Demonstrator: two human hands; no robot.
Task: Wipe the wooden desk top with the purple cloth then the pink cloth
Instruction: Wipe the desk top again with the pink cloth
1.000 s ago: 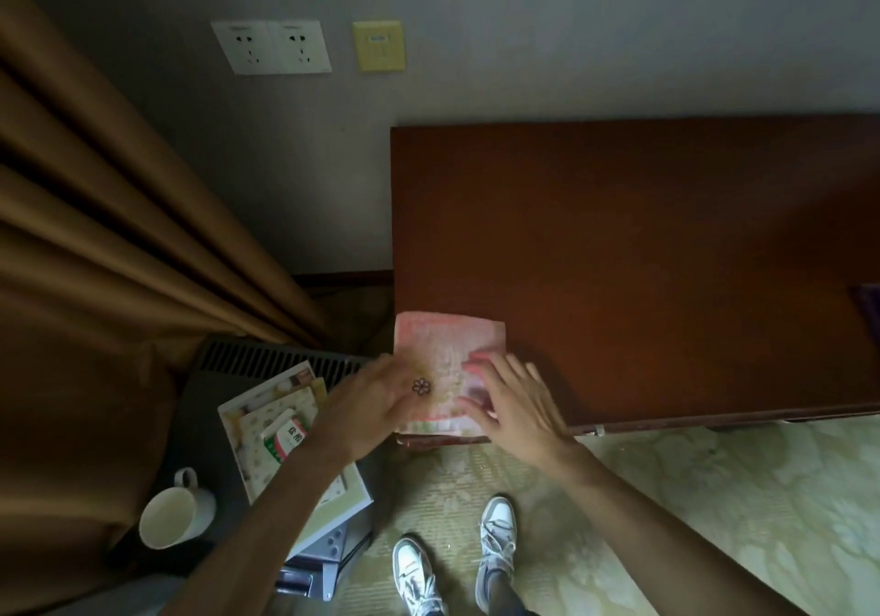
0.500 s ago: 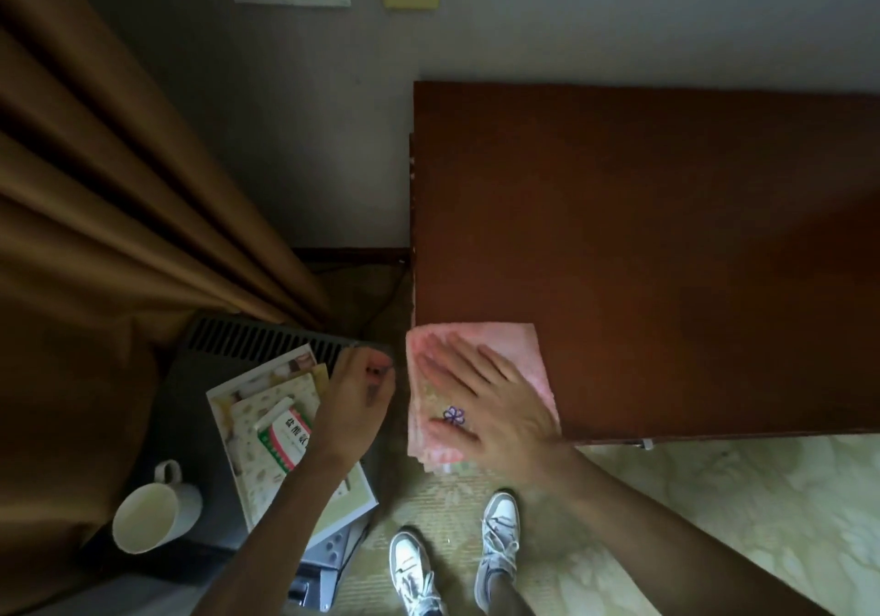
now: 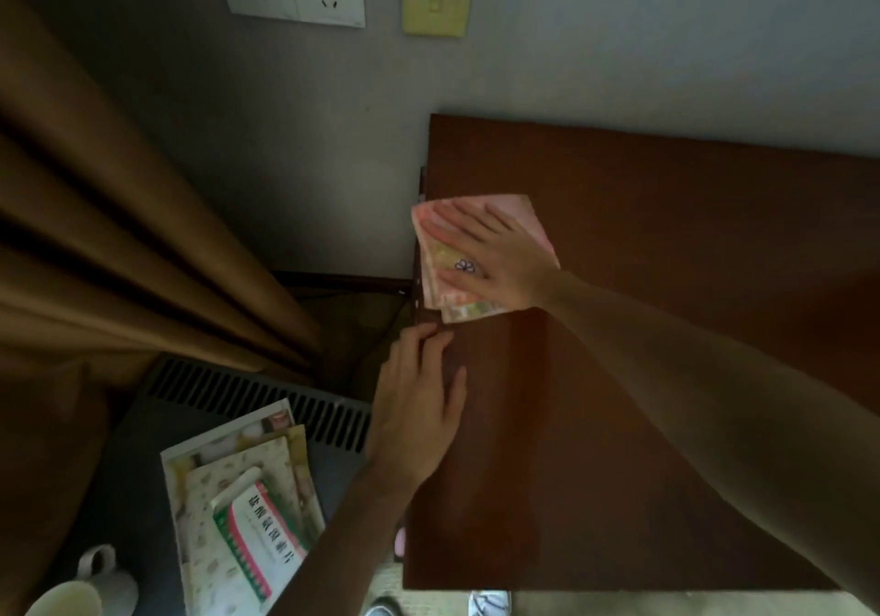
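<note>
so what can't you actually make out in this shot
- Purple cloth: none in the head view; it may lie beyond the right edge of the dark wooden desk top, which the frame cuts off.
- Folded pink cloth: mostly covered by the flat right hand.
- White mug: cut off by the bottom edge.
- Red and green box: print too blurred to read.
- Left hand: fingertips on the desk's left edge.

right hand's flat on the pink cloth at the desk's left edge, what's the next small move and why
Probably sweep the right hand and pink cloth rightward across the wooden desk top: the cloth sits at the left edge with bare wood stretching right. The left hand rests at that edge, seemingly bracing.
</note>
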